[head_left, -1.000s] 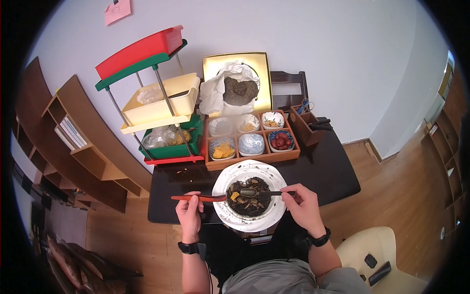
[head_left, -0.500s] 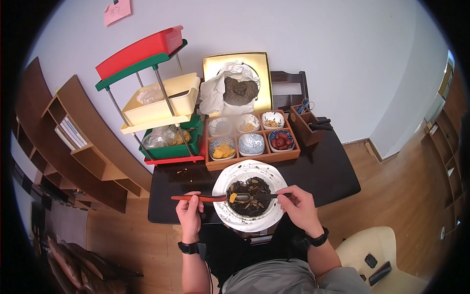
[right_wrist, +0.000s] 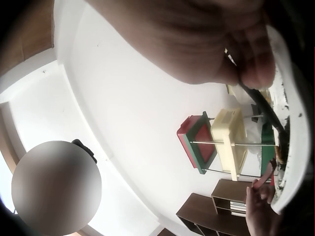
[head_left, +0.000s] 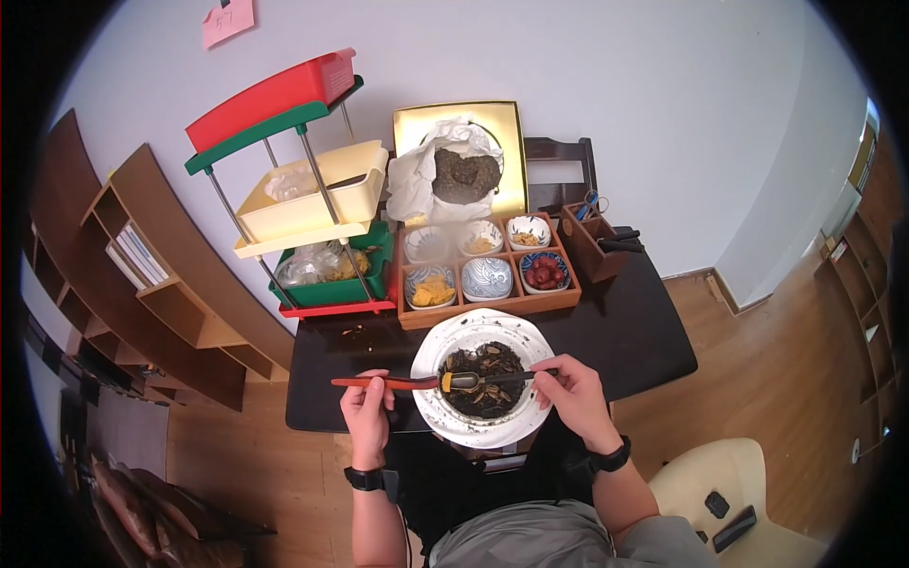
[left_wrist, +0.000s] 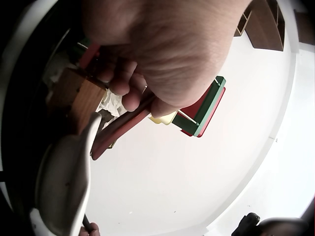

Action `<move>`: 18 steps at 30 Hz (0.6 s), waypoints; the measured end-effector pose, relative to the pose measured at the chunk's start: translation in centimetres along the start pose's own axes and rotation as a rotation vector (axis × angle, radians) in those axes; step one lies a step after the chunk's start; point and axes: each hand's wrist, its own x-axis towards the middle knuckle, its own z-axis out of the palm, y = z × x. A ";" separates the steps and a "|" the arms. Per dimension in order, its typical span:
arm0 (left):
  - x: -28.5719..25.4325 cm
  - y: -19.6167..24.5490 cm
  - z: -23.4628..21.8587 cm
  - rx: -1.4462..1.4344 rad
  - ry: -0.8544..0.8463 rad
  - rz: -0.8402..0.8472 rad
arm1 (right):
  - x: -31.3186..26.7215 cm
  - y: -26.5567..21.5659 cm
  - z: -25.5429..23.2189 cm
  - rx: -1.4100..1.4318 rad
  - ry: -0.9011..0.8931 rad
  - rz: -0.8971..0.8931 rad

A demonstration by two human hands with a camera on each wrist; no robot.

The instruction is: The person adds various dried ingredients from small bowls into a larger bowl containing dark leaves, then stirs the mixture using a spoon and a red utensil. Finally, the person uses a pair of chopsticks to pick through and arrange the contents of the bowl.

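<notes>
My left hand (head_left: 365, 417) holds a slim reddish stick-like tool (head_left: 393, 383) level, its end over the left rim of a wide white dish (head_left: 428, 412). From the other side, my right hand (head_left: 578, 402) pinches the dark handle of a small scoop (head_left: 464, 381). The scoop's bowl hangs close over dark dried leaves (head_left: 485, 402) in the dish. A yellow piece (head_left: 446, 382) lies at the scoop's tip, against the end of the reddish tool. In the left wrist view, fingers curl round the reddish tool (left_wrist: 120, 129); the right wrist view shows the scoop's dark handle (right_wrist: 266, 110).
Behind the dish stands a wooden divided tray (head_left: 492, 312) with several small bowls. A tiered rack (head_left: 322, 175) of plastic bins rises at the left. A dark heart-shaped cake (head_left: 464, 177) sits in a gold box (head_left: 511, 133), and a brown holder (head_left: 589, 246) stands at the right.
The scoop has shifted left until its tip meets the yellow piece beside the reddish tool. My right hand moved slightly left with it; the left hand has stayed still.
</notes>
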 end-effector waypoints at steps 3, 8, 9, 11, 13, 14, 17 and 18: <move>0.0 0.0 0.0 0.005 -0.007 -0.006 | 0.1 0.0 -0.1 0.027 -0.001 0.023; 0.0 0.2 0.0 0.063 -0.058 -0.024 | 0.3 0.9 -0.2 0.081 -0.028 0.027; 0.0 0.2 0.1 0.069 -0.066 -0.028 | 0.3 0.8 -0.2 0.076 -0.028 0.027; -0.1 0.3 0.2 0.077 -0.076 -0.029 | 0.3 0.8 -0.2 0.074 -0.033 0.024; -0.1 0.3 0.2 0.081 -0.080 -0.023 | 0.3 0.7 -0.2 0.081 -0.041 0.019; -0.1 0.3 0.2 0.080 -0.084 -0.021 | 0.3 0.6 -0.2 0.077 -0.040 0.022; -0.1 0.4 0.2 0.079 -0.094 -0.022 | 0.3 0.5 -0.1 0.069 -0.039 0.028; -0.1 0.4 0.2 0.081 -0.097 -0.025 | 0.3 0.5 -0.1 0.070 -0.039 0.028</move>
